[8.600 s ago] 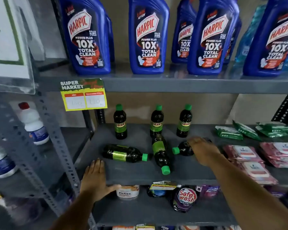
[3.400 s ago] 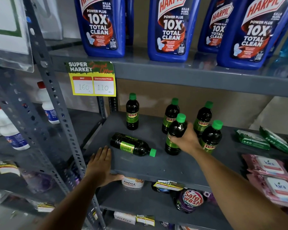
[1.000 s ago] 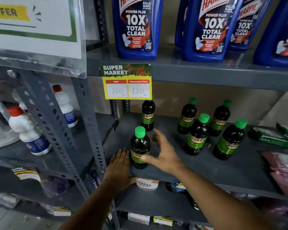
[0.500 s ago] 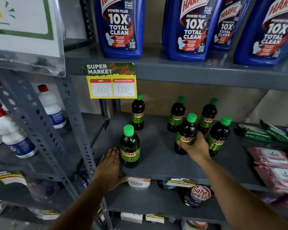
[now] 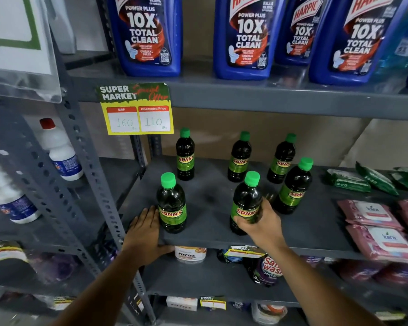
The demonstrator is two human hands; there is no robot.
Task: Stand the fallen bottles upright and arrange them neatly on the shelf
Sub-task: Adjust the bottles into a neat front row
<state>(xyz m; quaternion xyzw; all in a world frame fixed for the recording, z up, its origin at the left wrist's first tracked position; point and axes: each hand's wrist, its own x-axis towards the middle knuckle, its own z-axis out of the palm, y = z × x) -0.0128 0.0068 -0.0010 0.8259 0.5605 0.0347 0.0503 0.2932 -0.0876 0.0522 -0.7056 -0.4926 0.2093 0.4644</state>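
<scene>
Several dark bottles with green caps and green SUNNY labels stand upright on the grey shelf (image 5: 210,198). Three form a back row: left (image 5: 185,154), middle (image 5: 240,156), right (image 5: 282,159). In front stand a left bottle (image 5: 171,203), a middle bottle (image 5: 246,198) and a right bottle (image 5: 295,186). My right hand (image 5: 262,223) is wrapped around the lower part of the front middle bottle. My left hand (image 5: 144,231) lies flat on the shelf's front left edge, fingers apart, just beside the front left bottle.
Large blue Harpic bottles (image 5: 149,34) fill the shelf above, with a yellow price tag (image 5: 137,109) hanging from its edge. Green packets (image 5: 346,181) and pink wipe packs (image 5: 375,229) lie to the right. White bottles (image 5: 59,149) stand on the left rack. Jars sit below.
My right hand has drawn the front middle bottle nearer to the shelf's front edge. Over the earlier frames all fallen bottles were stood upright. My left hand has stayed on the edge.
</scene>
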